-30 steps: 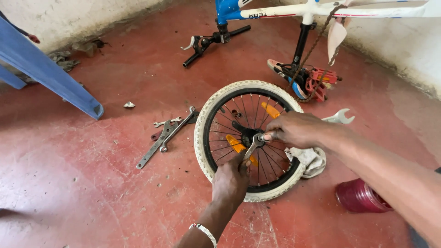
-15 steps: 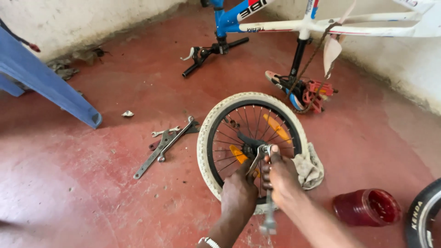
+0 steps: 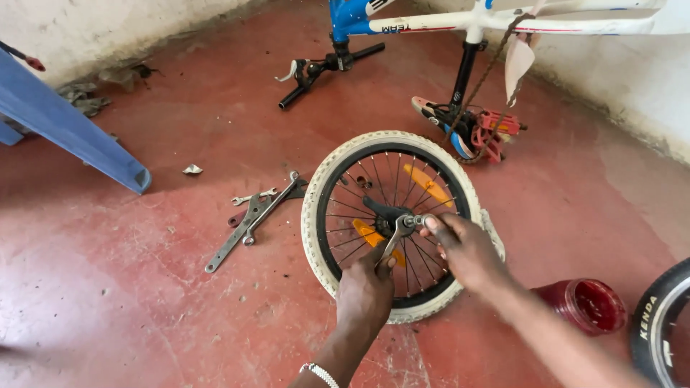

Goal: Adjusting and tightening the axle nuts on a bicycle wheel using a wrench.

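Note:
A small bicycle wheel [image 3: 320, 183] with a white tyre, black rim and orange reflectors lies flat on the red floor. My left hand [image 3: 365, 291] grips the handle of a metal wrench [image 3: 394, 241] whose head sits on the hub axle at the wheel's centre. My right hand [image 3: 466, 248] rests over the spokes on the right, fingertips pinching the axle end beside the wrench head.
Loose spanners and a flat metal bar [image 3: 253, 215] lie left of the wheel. An upturned blue and white bike frame [image 3: 460, 25] stands behind. A red tub [image 3: 582, 305] and another tyre [image 3: 658, 320] sit at right. A blue chair leg [image 3: 79, 140] is at left.
My right hand has drawn back from across the wheel and now pinches the axle end. The left hand keeps the wrench on the hub. The view has shifted a little.

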